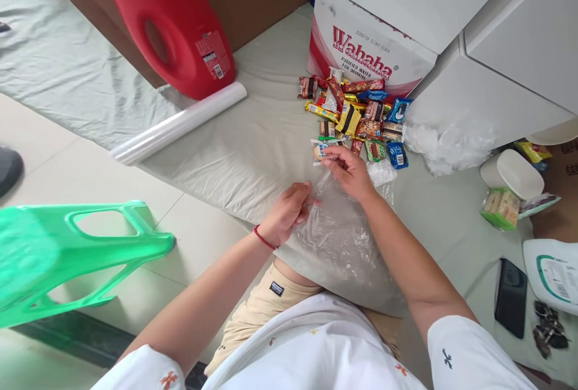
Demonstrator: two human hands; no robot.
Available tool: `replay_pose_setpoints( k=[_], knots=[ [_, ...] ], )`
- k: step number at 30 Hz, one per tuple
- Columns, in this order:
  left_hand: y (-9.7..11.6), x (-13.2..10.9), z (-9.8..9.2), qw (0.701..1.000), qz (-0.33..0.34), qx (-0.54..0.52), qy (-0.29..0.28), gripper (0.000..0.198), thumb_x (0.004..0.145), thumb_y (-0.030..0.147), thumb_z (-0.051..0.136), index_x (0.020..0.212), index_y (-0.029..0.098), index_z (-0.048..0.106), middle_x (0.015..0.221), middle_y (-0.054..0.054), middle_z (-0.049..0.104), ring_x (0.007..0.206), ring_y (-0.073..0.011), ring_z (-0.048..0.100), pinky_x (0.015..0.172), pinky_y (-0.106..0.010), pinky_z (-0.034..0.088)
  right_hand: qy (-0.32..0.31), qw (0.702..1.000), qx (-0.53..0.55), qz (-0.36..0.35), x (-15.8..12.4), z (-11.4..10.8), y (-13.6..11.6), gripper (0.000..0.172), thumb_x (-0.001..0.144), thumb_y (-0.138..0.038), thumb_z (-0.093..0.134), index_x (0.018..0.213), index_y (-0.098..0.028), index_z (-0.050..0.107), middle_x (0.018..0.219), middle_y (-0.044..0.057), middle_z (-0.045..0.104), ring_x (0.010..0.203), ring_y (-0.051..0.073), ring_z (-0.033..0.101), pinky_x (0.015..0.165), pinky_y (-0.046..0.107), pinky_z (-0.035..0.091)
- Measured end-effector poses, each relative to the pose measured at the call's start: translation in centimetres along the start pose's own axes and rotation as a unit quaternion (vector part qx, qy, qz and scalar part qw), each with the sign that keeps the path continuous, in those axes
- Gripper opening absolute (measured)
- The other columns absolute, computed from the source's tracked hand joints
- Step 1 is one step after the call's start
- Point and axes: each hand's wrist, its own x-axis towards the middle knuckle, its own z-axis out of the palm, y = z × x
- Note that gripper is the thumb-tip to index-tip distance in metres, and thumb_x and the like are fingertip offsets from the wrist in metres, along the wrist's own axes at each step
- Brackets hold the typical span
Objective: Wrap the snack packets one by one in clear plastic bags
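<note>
My left hand [288, 214] is closed, with its thumb and fingers pinching the edge of a clear plastic bag [345, 233] that lies crumpled over the sheet near my lap. To its upper right, my right hand [350, 172] pinches a small wrapped biscuit [318, 152] at its fingertips, just above the bag. Beyond that hand is a loose pile of wrapped snacks [348, 118] in red, yellow, blue and green wrappers. A small crumpled piece of clear plastic [382, 172] sits beside my right wrist.
Behind the pile stands a Wahaha carton [361, 47]. A white plastic roll [180, 125] and red jug [171, 23] are at left, with a green stool [90, 251] nearer me. Rightward lie crumpled plastic bags [447, 140], a white container [512, 174], a phone [510, 298] and keys [548, 330].
</note>
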Motion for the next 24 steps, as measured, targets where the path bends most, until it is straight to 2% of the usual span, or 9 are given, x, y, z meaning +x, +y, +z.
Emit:
replay_pose_setpoints(
  k=[2,4,6,9,13,16,20,22,24],
  knots=[
    [0.1,0.2,0.3,0.997,-0.032,-0.033,-0.058,0.042,0.080,0.058,0.068,0.093,0.019,0.057,0.070,-0.003,0.066,0.040,-0.0042,0.026,0.041,-0.023,0.013,-0.011,1.000,0.023,0.014,0.0,-0.2,0.0,0.028,0.095,-0.044,0.065,0.117,-0.026,0.066,0.100,0.003,0.073,0.084,0.017,0.067,0.076,0.032,0.055],
    [0.1,0.5,0.4,0.997,-0.019,-0.044,-0.066,0.038,0.072,0.049,0.078,0.085,0.018,0.059,0.063,0.000,0.061,0.041,-0.0035,0.028,0.041,-0.021,0.013,-0.018,0.999,0.026,0.022,-0.1,-0.5,0.3,0.033,0.095,-0.048,0.064,0.121,-0.027,0.063,0.102,0.004,0.072,0.080,0.017,0.065,0.071,0.031,0.055],
    [0.1,0.9,0.1,0.999,0.031,-0.023,-0.015,0.033,0.069,0.041,0.080,0.077,0.017,0.060,0.058,0.002,0.056,0.045,-0.0042,0.035,0.043,-0.020,0.018,-0.025,0.999,0.019,0.025,-0.3,-1.0,0.7,0.041,0.095,-0.050,0.064,0.129,-0.028,0.058,0.103,0.004,0.071,0.074,0.015,0.062,0.066,0.030,0.053],
    [0.1,1.4,-0.8,0.993,0.085,0.022,0.080,0.028,0.072,0.039,0.076,0.076,0.017,0.061,0.058,0.004,0.054,0.049,-0.0058,0.039,0.046,-0.020,0.025,-0.042,0.999,-0.010,0.029,-0.6,-1.7,1.5,0.053,0.090,-0.045,0.070,0.137,-0.028,0.053,0.102,0.002,0.070,0.065,0.013,0.054,0.061,0.028,0.048],
    [0.2,1.4,-2.4,0.979,0.119,0.089,0.138,0.028,0.075,0.043,0.072,0.079,0.018,0.061,0.059,0.004,0.053,0.050,-0.0072,0.038,0.048,-0.022,0.028,-0.048,0.997,-0.047,0.032,-0.5,-2.1,2.2,0.049,0.087,-0.036,0.068,0.134,-0.026,0.057,0.099,0.000,0.069,0.061,0.010,0.048,0.062,0.027,0.045],
    [0.4,0.8,-3.6,0.982,0.091,0.125,0.112,0.037,0.068,0.047,0.079,0.085,0.018,0.063,0.057,0.006,0.052,0.050,-0.0079,0.037,0.048,-0.023,0.026,-0.032,0.997,-0.068,0.034,-0.3,-1.9,2.4,0.042,0.088,-0.034,0.064,0.128,-0.024,0.062,0.097,0.000,0.070,0.062,0.011,0.049,0.064,0.027,0.045],
    [0.5,-0.3,-5.1,0.986,0.022,0.163,0.011,0.046,0.050,0.044,0.091,0.078,0.017,0.067,0.059,0.004,0.055,0.055,-0.0093,0.043,0.052,-0.023,0.029,-0.018,0.994,-0.110,0.021,-0.2,-1.8,2.2,0.034,0.090,-0.032,0.061,0.123,-0.024,0.067,0.098,0.002,0.072,0.062,0.012,0.050,0.068,0.029,0.047],
    [0.6,-0.8,-5.9,0.987,0.012,0.160,0.021,0.046,0.048,0.045,0.092,0.070,0.017,0.065,0.062,0.002,0.057,0.057,-0.0095,0.045,0.052,-0.023,0.029,-0.021,0.991,-0.135,0.003,-0.3,-1.8,2.2,0.031,0.091,-0.030,0.061,0.121,-0.024,0.068,0.099,0.003,0.073,0.064,0.013,0.053,0.072,0.030,0.049],
    [0.7,-1.4,-6.9,0.986,0.009,0.155,0.060,0.047,0.045,0.045,0.093,0.069,0.017,0.064,0.062,0.002,0.056,0.056,-0.0088,0.043,0.051,-0.023,0.028,-0.028,0.986,-0.164,-0.014,-0.3,-1.8,2.2,0.029,0.093,-0.029,0.060,0.120,-0.025,0.069,0.101,0.004,0.073,0.071,0.016,0.057,0.077,0.032,0.050]
  ],
)
